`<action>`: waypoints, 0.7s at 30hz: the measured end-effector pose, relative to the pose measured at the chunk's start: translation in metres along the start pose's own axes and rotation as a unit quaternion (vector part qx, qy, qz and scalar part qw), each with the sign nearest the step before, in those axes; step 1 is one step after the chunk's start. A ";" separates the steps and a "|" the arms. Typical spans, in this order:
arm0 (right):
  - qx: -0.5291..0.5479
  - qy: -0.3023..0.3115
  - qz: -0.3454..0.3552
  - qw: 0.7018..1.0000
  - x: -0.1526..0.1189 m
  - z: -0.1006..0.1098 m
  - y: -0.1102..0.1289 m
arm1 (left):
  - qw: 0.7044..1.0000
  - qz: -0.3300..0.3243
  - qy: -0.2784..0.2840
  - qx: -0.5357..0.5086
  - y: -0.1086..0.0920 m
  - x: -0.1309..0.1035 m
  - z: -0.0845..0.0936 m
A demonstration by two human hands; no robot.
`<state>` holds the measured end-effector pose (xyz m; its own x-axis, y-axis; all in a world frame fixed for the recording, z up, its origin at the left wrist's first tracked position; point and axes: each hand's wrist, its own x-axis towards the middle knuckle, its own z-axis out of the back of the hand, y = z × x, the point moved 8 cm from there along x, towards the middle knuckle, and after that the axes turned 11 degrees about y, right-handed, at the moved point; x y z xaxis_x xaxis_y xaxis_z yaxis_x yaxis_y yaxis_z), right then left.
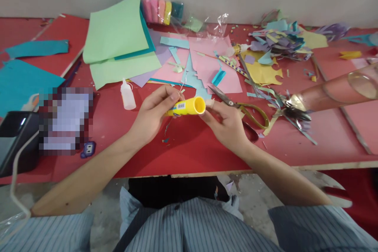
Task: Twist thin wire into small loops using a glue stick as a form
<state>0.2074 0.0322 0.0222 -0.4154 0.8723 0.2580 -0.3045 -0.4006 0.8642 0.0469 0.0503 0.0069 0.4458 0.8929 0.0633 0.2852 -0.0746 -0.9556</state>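
My left hand (158, 108) is closed around a yellow tube (183, 106) with a printed barcode label; its open round end points right. A thin silvery strand (167, 126) shows below that hand. My right hand (228, 122) is at the tube's open end, thumb and fingers drawn together near its rim. Something pale shows at those fingertips, too small to name. Just beyond the right hand lie scissors (253, 115) with olive handles, blades pointing up-left. A small white squeeze bottle (128, 96) stands left of my left hand.
Green paper sheets (118, 31), pink paper (218, 63) and blue offcuts lie behind. Wrapped coloured sticks (161, 11) rest by the wall. A scrap pile (277, 41) and a clear cylinder (333, 91) are right. A blurred-out phone (66, 120) and a keychain (88, 149) are left.
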 end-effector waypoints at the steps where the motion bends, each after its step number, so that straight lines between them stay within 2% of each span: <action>1: 0.065 0.008 -0.041 0.997 0.001 -0.002 -0.009 | 1.000 0.002 0.014 0.001 0.001 0.000 -0.003; 5: 0.286 0.011 -0.154 0.946 0.003 -0.009 -0.036 | 0.998 0.007 0.056 -0.003 0.005 -0.002 -0.012; 8: 0.372 0.000 -0.163 0.914 0.003 -0.011 -0.041 | 0.998 0.023 0.066 -0.004 0.009 -0.002 -0.015; 14: 0.355 0.000 -0.153 0.922 0.003 -0.010 -0.039 | 0.994 0.066 0.082 0.009 0.013 -0.002 -0.016; 21: 0.385 0.012 -0.158 0.909 0.004 -0.016 -0.039 | 0.990 0.077 0.109 0.033 0.014 -0.001 -0.016</action>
<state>0.2042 0.0463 -0.0172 -0.4332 0.8995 -0.0576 0.2740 0.1923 0.9423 0.0642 0.0409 -0.0022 0.6549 0.7551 -0.0309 0.1470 -0.1674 -0.9749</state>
